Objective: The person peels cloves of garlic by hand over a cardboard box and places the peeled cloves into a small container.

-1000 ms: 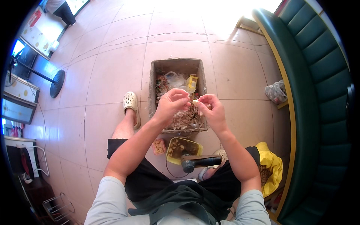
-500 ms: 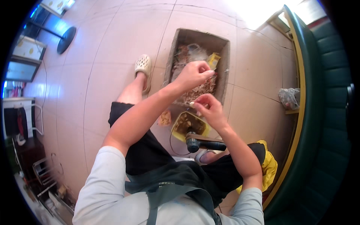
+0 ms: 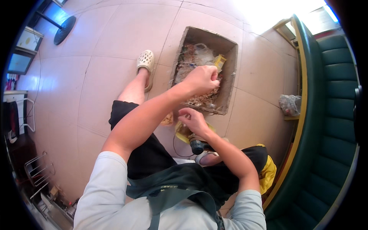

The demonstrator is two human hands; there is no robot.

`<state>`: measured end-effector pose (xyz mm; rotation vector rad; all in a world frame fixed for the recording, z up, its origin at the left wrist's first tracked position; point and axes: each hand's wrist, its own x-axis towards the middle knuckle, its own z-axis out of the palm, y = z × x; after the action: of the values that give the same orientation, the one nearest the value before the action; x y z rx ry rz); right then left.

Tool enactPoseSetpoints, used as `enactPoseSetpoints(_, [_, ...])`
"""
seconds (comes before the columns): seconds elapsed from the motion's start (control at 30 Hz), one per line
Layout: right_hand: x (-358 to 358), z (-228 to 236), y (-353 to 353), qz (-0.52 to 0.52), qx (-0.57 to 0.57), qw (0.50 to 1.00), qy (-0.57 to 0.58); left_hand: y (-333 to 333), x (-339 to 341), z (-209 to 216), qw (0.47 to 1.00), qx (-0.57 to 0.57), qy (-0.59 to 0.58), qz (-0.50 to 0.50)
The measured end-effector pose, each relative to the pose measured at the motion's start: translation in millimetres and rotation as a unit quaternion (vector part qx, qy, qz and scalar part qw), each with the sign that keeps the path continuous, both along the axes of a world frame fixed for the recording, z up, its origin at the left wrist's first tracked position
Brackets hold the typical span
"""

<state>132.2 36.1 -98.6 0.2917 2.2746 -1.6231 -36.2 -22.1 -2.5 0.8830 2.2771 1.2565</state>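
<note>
My left hand (image 3: 202, 81) hovers over a worn rectangular box (image 3: 233, 57) of dry, papery scraps (image 3: 201, 100). Its fingers are curled into a fist, and whatever they hold is hidden. Closer to me, my right hand (image 3: 194, 121) hangs above a yellow-rimmed container (image 3: 178, 134), covering much of it. The right thumb and fingers are bent, with a gap at the tips and nothing visible between them. Just left of those fingertips, a clear bag or tub of pale yellowish pieces (image 3: 167, 119) sits on the floor.
A dark cylindrical device (image 3: 197, 147) stands beside the yellow-rimmed container, under my right forearm. The box also holds clear plastic and a yellow packet (image 3: 219, 62). Along the right runs a green padded bench (image 3: 312, 76), with a tied plastic bag (image 3: 289, 104) beside it.
My right hand has moved left and nearer to me; the small white piece it pinched no longer shows. My left hand has dropped slightly nearer and closed into a fist.
</note>
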Motion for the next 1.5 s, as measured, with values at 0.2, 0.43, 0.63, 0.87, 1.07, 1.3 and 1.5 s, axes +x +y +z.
enactPoseSetpoints(0.2, [-11, 79, 87, -0.108, 0.089, 0.981, 0.132, -5, -7, 0, 0.999, 0.021, -0.016, -0.038])
enactPoseSetpoints(0.43, [-23, 49, 120, -0.016, 0.27, 0.938, 0.218, 7, 2, 14, 0.995, 0.041, -0.038, -0.086])
enactPoseSetpoints(0.63, [-32, 67, 130, -0.13, 0.01, 0.982, 0.133, 10, 5, 8, 0.994, 0.056, 0.037, -0.085])
enactPoseSetpoints(0.87, [-38, 72, 141, -0.153, -0.129, 0.966, 0.165, 13, 18, 10, 0.981, 0.14, 0.041, -0.129])
enactPoseSetpoints(1.07, [-38, 70, 129, -0.228, -0.082, 0.955, 0.172, 14, 38, 12, 0.991, 0.04, -0.069, -0.111])
enactPoseSetpoints(1.3, [-39, 49, 123, -0.177, -0.131, 0.957, 0.19, 16, 38, 1, 0.996, 0.031, 0.041, -0.067])
enactPoseSetpoints(1.5, [-33, 82, 121, -0.178, -0.272, 0.938, 0.12, 11, 36, -5, 0.992, 0.039, 0.115, -0.039])
